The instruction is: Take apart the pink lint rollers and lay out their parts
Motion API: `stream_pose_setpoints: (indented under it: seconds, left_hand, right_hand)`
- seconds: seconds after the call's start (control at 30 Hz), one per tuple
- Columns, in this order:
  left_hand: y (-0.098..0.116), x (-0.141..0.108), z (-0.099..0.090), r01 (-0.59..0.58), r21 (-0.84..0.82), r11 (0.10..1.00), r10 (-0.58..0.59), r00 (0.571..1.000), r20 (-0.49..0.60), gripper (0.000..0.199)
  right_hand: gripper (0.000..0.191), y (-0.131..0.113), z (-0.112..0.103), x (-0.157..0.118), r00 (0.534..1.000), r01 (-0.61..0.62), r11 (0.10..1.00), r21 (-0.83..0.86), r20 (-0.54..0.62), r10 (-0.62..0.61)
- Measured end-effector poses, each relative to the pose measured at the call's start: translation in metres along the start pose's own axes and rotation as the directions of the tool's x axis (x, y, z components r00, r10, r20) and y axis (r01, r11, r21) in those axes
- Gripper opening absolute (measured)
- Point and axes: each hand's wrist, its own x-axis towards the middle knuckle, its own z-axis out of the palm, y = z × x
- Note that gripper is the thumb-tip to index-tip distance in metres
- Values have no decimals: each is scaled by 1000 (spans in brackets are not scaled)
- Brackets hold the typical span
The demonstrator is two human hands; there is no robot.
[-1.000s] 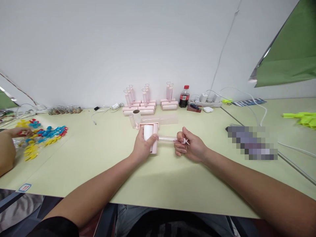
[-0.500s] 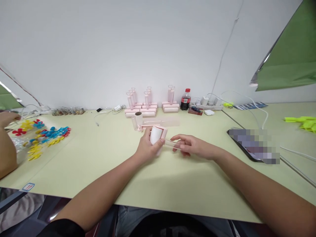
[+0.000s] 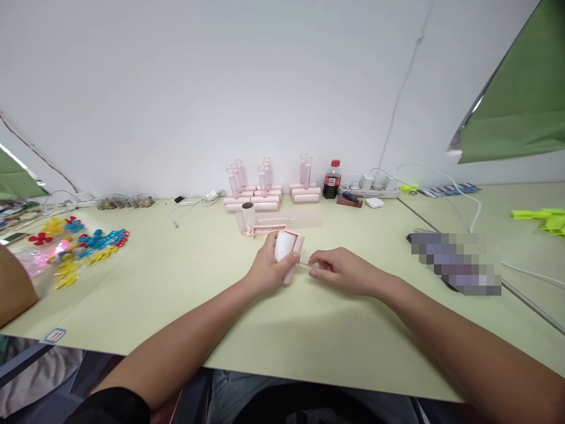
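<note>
My left hand (image 3: 268,266) is wrapped round a pink lint roller (image 3: 286,246) with a thick white roll, its thumb on the near side. A short clear handle (image 3: 306,263) sticks out from the roller to the right. The fingertips of my right hand (image 3: 342,270) are closed on the handle's outer end. Just behind my left hand lie a pink open half-shell (image 3: 270,228), a white roll (image 3: 248,215) standing on end with its core showing, a small clear tube (image 3: 241,222) and a flat clear plastic piece (image 3: 304,219).
Several lint rollers (image 3: 263,205) with upright heart-topped handles stand along the wall, beside a cola bottle (image 3: 332,179). A phone (image 3: 454,262) lies right. At left are colourful plastic flower pieces (image 3: 95,240) and another person's arm (image 3: 15,288).
My right fingers have closed in on the clear handle, which sits nearer the roller. The roller has shifted slightly right and down. The other person's arm at left has drawn back.
</note>
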Motion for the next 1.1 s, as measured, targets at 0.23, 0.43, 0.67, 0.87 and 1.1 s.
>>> stream_pose_setpoints:
  seconds: [0.23, 0.43, 0.67, 0.87, 1.1]
  left_hand:
    - [12, 79, -24, 5, -150, 989, 2, 999, 51, 58]
    - [2, 153, 2, -179, 383, 906, 130, 980, 150, 28]
    - [13, 170, 19, -192, 421, 887, 61, 951, 304, 43]
    - [49, 146, -35, -130, -32, 991, 133, 920, 369, 53]
    - [53, 105, -53, -61, -44, 997, 74, 892, 445, 52]
  right_hand:
    - [28, 9, -6, 1, 993, 27, 961, 274, -119, 7]
    - [33, 14, 7, 7, 976, 126, 751, 648, -218, 24]
    - [37, 15, 4, 10, 972, 39, 699, 714, -191, 140]
    - [31, 15, 5, 12, 969, -18, 715, 699, -164, 185]
    - [31, 11, 8, 10, 971, -26, 712, 702, -153, 186]
